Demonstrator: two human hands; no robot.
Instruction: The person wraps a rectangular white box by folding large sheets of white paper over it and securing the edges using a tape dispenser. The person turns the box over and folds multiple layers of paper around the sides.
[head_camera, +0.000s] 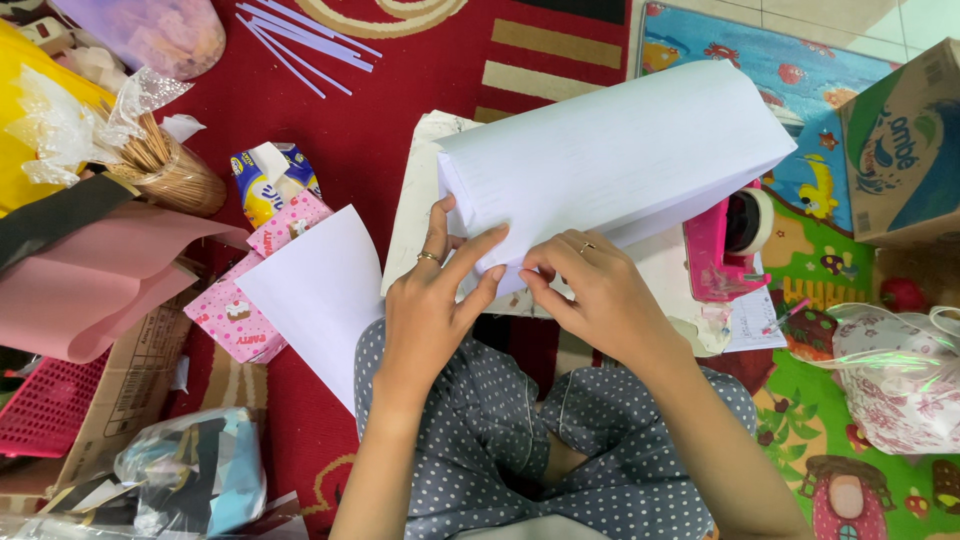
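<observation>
Red carpet (400, 120) underneath, and your left hand (430, 305) presses flat on the folded white paper (610, 160) while your right hand (590, 290) pinches its edge.

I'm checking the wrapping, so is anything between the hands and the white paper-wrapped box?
Nothing visible. The left hand and right hand both rest directly on the near end of the white wrapped box.
</observation>
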